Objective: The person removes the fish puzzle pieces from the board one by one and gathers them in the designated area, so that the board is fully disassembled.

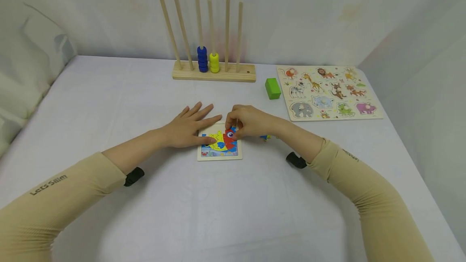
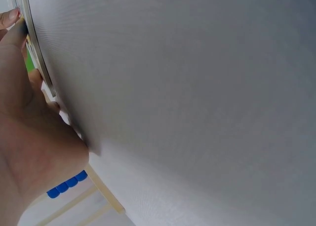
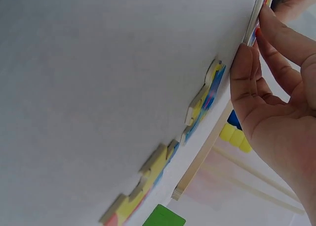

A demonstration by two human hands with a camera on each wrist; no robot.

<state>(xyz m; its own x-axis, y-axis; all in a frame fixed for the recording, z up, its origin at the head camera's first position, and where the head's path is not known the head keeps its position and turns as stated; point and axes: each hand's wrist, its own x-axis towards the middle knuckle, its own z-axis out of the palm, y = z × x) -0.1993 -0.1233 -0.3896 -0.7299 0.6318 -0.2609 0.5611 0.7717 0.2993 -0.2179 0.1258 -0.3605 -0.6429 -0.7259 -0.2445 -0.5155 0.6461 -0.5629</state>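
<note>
A small square jigsaw board point(image 1: 220, 158) with a pale wooden rim lies mid-table, showing a yellow and red fish on blue. My left hand point(image 1: 187, 129) is spread flat over its left side, thumb on the yellow body. At the fish's head, my right hand point(image 1: 251, 121) pinches the red puzzle piece point(image 1: 229, 136) with the eye between thumb and index finger, at its place in the picture. Loose puzzle pieces point(image 3: 207, 100) lie on the cloth beside the right hand; in the head view the right wrist mostly hides them.
Behind the board stands a wooden peg rack point(image 1: 214, 77) with blue beads point(image 1: 202, 60) and yellow beads point(image 1: 214, 63). A green block point(image 1: 272, 88) sits right of it, next to an animal peg puzzle point(image 1: 338, 117). White cloth point(image 1: 218, 213) covers the table.
</note>
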